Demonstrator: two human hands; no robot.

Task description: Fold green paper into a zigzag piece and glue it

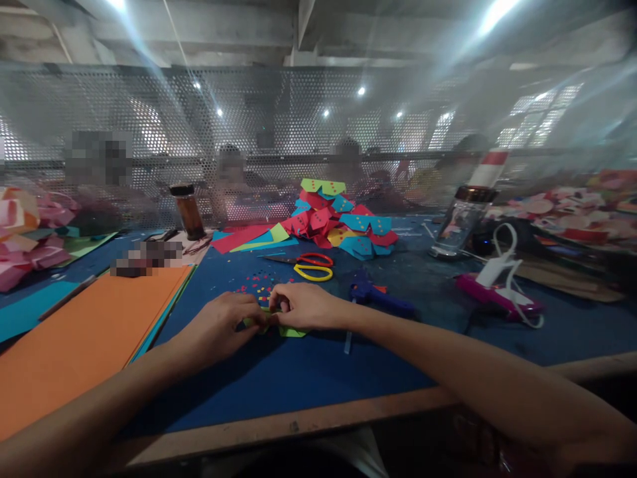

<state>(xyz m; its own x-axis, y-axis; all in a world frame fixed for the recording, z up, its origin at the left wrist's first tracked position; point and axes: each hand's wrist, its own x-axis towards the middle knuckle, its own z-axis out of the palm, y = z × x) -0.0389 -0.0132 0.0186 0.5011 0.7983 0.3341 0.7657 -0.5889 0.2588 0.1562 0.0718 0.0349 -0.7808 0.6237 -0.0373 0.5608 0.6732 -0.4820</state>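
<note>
My left hand [223, 325] and my right hand [303, 307] meet over a small piece of light green paper [291, 330] lying on the blue table top [308, 372]. Both hands have their fingers curled and pinched on the paper's edge, pressing it against the table. Part of the paper is hidden under the fingers. Tiny coloured paper dots [256, 284] are scattered just beyond the hands.
Red and yellow scissors [311, 265] lie behind the hands, a blue glue gun [375, 295] to the right, a pink one [497, 299] farther right. A pile of folded coloured paper shapes [343, 222], an orange sheet [84, 332], a brown jar [189, 212], a bottle [460, 222]. People sit beyond the mesh screen [298, 119].
</note>
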